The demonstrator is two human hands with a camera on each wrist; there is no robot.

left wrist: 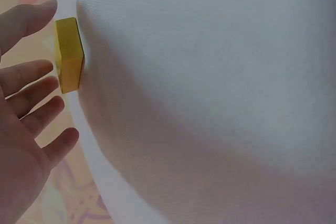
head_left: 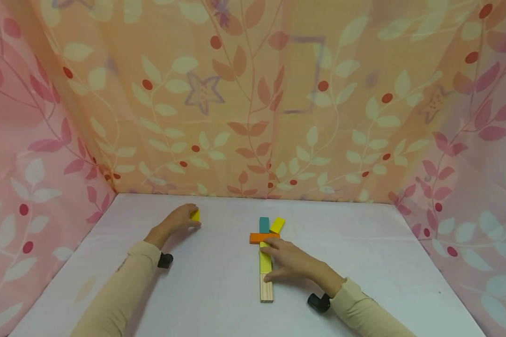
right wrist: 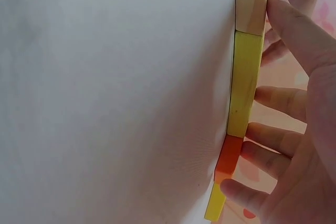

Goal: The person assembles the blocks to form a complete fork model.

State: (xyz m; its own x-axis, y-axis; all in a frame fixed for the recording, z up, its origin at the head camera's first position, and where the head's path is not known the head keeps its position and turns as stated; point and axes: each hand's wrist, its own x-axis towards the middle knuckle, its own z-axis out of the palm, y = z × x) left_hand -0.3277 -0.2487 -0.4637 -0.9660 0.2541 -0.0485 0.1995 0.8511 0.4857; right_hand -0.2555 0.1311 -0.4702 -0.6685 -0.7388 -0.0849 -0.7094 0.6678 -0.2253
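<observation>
My left hand (head_left: 178, 220) is at the back left of the table beside a yellow block (left wrist: 70, 56). In the left wrist view its thumb and fingers are spread around that block, not curled on it. My right hand (head_left: 293, 259) lies over a row of wooden blocks, its fingers fairly straight and their tips on the blocks. The row has a plain wood block (head_left: 266, 289) nearest, then a light yellow block (right wrist: 245, 82), then an orange block (head_left: 257, 238) set crosswise. Beyond the orange one are a teal block (head_left: 264, 225) and a slanted yellow block (head_left: 277, 225).
A white cloth covers the table (head_left: 219, 290). Floral curtains (head_left: 253, 93) hang behind and at both sides. Black wrist devices (head_left: 319, 303) show beside both cuffs.
</observation>
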